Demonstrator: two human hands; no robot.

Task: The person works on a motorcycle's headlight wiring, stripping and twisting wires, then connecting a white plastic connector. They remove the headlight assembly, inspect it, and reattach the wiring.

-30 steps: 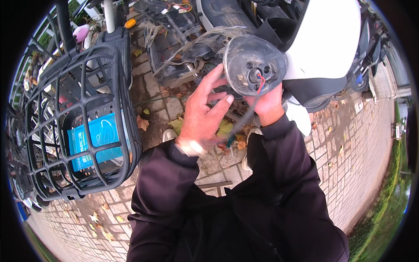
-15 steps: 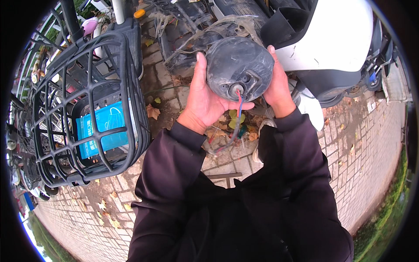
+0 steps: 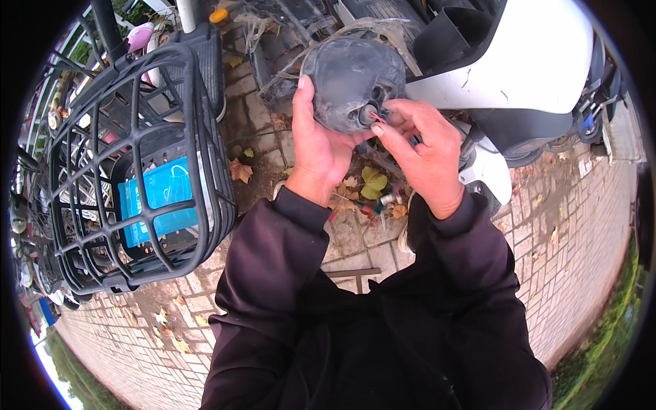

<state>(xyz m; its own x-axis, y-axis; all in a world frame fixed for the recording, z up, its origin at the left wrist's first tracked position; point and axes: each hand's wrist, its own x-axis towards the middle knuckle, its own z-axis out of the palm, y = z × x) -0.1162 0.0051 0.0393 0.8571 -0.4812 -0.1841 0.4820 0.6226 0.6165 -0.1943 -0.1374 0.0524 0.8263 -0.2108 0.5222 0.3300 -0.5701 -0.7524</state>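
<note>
A round, scuffed black headlight is held up with its back toward me. My left hand cups it from the left and below, thumb along its side. On its near side sits a grey bulb socket with thin red wires coming out. My right hand pinches at the wires close to the socket, thumb and forefinger together and the other fingers curled. Its fingers hide where the wires run on.
A black scooter basket with a blue mask packet stands on the left. A white scooter panel juts in at the upper right. Torn clear plastic lies beyond the headlight. Dry leaves litter the brick paving.
My right hand has left the headlight's right side and come to the wires at the socket. The headlight has shifted slightly left and turned in my left hand.
</note>
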